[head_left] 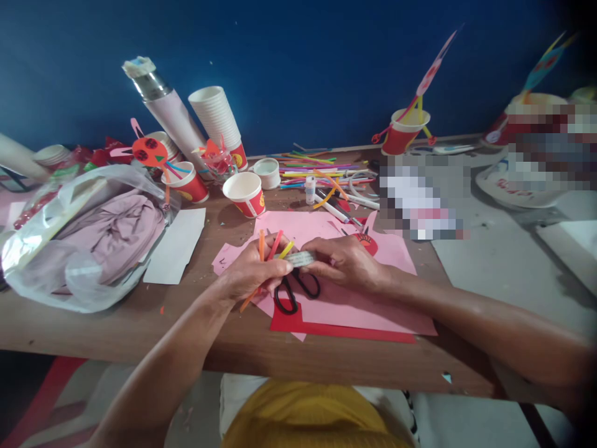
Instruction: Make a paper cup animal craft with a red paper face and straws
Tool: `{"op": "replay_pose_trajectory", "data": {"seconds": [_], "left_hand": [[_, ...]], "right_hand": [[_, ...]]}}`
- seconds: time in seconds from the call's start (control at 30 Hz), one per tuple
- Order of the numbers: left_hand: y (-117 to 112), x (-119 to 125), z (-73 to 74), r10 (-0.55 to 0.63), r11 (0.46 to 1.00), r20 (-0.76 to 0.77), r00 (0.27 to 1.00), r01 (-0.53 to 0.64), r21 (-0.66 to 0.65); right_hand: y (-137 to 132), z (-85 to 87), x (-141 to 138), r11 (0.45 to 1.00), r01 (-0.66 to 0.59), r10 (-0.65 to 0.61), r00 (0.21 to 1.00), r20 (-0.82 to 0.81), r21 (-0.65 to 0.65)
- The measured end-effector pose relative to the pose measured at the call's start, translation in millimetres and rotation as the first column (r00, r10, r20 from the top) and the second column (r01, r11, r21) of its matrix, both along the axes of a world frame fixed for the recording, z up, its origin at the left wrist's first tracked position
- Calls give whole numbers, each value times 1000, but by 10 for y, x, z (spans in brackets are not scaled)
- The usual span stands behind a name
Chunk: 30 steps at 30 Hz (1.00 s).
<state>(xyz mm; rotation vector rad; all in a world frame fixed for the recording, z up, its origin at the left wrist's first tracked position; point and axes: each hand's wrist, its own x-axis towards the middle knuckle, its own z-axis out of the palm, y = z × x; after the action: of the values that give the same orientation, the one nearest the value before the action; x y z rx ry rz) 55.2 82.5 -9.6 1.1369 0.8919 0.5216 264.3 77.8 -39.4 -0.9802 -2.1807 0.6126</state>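
My left hand [254, 272] grips several drinking straws [262, 246] in orange, red and yellow, which stick out above and below my fist. My right hand [345, 262] pinches a pale strip of tape [298, 259], whose other end reaches the fingers of my left hand. Below both hands, black-handled scissors [293, 292] lie on a pink paper sheet [368, 311]. A red paper sheet [298, 322] lies under its near edge. The scissor blades are hidden beneath my hands.
Red-and-white paper cups [245, 194] and a tall stack of white cups [215, 118] stand on the wooden table [186, 336]. Loose straws [317, 173] and markers [332, 208] lie behind the paper. A plastic bag [88, 249] holding mauve cloth lies at left. Pixelated objects [420, 196] cover part of the right.
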Motion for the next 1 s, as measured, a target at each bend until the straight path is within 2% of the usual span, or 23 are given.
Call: {"op": "replay_pose_trajectory", "data": {"seconds": [0.2, 0.4, 0.8, 1.0], "left_hand": [[15, -14, 1, -40, 999, -33, 999, 40, -5], [1, 38, 29, -10, 1000, -34, 999, 10, 22], [-29, 115, 52, 72, 996, -72, 995, -67, 60], [-12, 72, 16, -10, 1000, -2, 1000, 10, 5]], "right_hand": [[30, -28, -8, 980, 14, -31, 996, 80, 200], [36, -41, -10, 948, 19, -58, 992, 114, 316], [25, -71, -21, 949, 15, -53, 992, 115, 315], [31, -51, -8, 966, 24, -42, 997, 66, 258]]}}
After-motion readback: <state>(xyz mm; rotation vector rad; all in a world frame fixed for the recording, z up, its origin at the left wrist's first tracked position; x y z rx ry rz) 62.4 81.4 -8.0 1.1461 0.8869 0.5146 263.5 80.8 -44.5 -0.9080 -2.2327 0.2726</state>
